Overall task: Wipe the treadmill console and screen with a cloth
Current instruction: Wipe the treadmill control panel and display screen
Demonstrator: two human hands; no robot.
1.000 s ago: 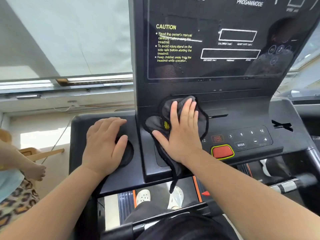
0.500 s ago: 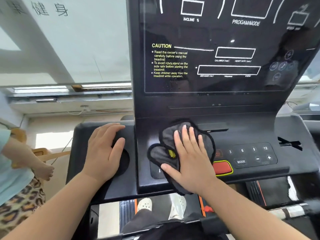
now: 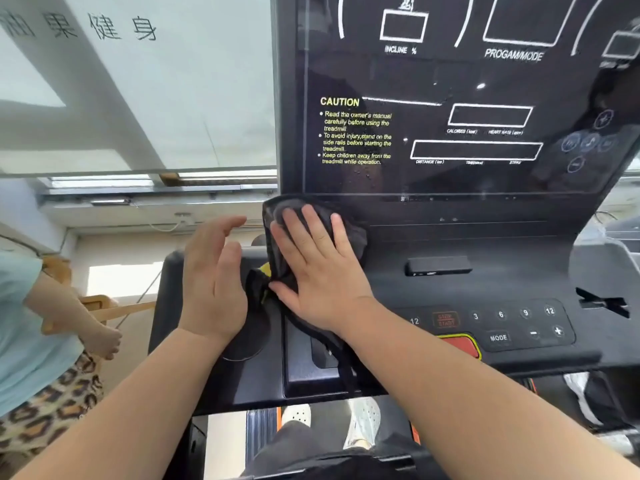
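Observation:
The black treadmill console (image 3: 502,292) fills the middle, with its dark glossy screen (image 3: 450,98) standing upright above it. A dark grey cloth (image 3: 353,233) with a yellow tag lies against the console's left part, just under the screen's lower left corner. My right hand (image 3: 318,268) presses flat on the cloth with fingers spread and straight. My left hand (image 3: 213,278) hovers open beside it, lifted off the console's left wing, fingers relaxed. A strip of the cloth hangs down past the console's front edge.
A red stop button (image 3: 459,344) and a keypad with MODE and number keys (image 3: 519,323) sit right of my hand. A round cup recess (image 3: 242,341) lies under my left wrist. Another person (image 3: 41,334) stands at the far left. My feet show on the belt (image 3: 263,431) below.
My right hand has slid the cloth up and to the left, from the keypad area to under the screen's corner. My left hand has lifted off the cup recess.

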